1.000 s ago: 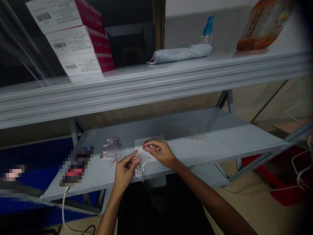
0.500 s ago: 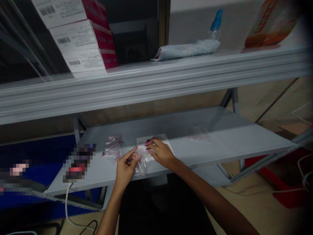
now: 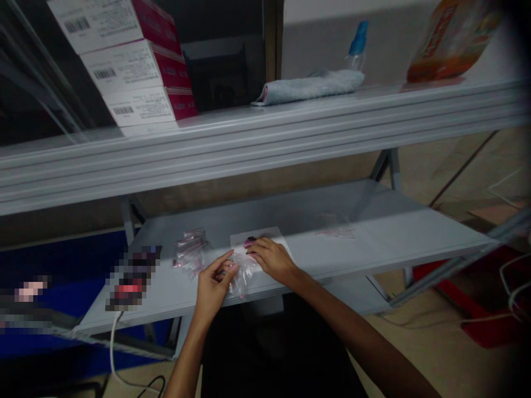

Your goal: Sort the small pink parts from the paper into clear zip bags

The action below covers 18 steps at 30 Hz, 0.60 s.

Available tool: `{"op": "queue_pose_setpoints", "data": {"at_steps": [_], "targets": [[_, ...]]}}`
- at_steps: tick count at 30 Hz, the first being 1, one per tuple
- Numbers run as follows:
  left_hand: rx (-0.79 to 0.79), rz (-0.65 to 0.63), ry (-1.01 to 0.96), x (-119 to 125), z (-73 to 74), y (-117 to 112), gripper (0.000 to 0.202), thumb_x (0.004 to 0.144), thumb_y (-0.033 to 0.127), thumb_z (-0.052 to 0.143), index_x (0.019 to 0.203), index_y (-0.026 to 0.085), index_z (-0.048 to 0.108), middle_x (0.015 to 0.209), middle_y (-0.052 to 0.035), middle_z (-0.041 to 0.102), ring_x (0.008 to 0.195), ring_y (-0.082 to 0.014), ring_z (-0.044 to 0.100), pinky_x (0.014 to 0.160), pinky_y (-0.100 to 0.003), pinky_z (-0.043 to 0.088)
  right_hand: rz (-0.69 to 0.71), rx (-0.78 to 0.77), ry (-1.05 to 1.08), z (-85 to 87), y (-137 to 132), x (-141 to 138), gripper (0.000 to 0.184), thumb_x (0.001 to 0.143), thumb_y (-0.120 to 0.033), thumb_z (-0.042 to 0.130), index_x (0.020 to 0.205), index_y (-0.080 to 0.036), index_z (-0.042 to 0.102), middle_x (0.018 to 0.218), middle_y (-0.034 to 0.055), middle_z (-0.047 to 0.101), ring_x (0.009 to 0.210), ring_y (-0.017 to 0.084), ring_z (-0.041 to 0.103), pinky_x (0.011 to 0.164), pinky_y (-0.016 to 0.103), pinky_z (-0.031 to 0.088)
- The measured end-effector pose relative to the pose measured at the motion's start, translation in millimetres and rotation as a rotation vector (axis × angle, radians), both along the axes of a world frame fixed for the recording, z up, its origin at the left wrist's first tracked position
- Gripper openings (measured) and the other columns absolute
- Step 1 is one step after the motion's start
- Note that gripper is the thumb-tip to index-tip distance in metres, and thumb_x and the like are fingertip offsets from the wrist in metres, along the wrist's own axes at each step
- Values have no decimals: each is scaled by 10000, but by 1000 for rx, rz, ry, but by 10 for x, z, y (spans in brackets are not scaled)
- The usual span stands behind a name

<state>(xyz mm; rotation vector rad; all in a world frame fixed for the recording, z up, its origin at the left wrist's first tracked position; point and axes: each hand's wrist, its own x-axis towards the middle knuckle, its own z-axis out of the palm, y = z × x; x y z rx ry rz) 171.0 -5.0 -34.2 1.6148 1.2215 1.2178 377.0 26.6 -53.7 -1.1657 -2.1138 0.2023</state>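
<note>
My left hand [image 3: 218, 275] pinches the edge of a small clear plastic bag [image 3: 244, 277] between thumb and fingers, near the front of the lower shelf. Close beside it, my right hand [image 3: 271, 258] is closed over a small pink and dark item [image 3: 250, 242], too small to name. That item is at my right fingertips, over a white sheet [image 3: 271, 233] lying flat. To the left lies a bunch of small clear zip bags [image 3: 191, 251] with pink edges. More clear bags [image 3: 336, 229] lie on the right.
A blurred-out device [image 3: 133, 279] with a white cable [image 3: 113, 354] lies at the shelf's left end. The upper shelf [image 3: 232, 143] holds stacked white and pink boxes [image 3: 133, 66], a folded cloth [image 3: 309, 88], a blue-capped spray bottle [image 3: 357, 47] and an orange pouch [image 3: 448, 47].
My right fingers have shifted slightly and lie flatter on the pink and dark item. The left hand keeps its pinch on the bag. The view has shifted a little.
</note>
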Motion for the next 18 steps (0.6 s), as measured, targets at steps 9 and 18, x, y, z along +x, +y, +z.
{"op": "queue_pose_setpoints", "data": {"at_steps": [9, 18], "targets": [[-5, -13, 56, -33, -36, 11, 465, 783, 392, 746, 1184, 158, 713, 893, -69, 747, 714, -161, 655, 617, -234, 505, 238, -250, 509, 154, -78, -8, 173, 870, -286, 678, 996, -176, 722, 855, 25, 693, 671, 123, 572, 616, 225, 425], [5, -28, 75, -52, -63, 26, 420, 809, 392, 723, 1164, 168, 722, 955, -80, 767, 780, -188, 682, 689, -266, 528, 265, -284, 536, 200, -108, -3, 252, 876, -273, 666, 1109, -196, 722, 938, 39, 738, 712, 130, 616, 631, 225, 443]]}}
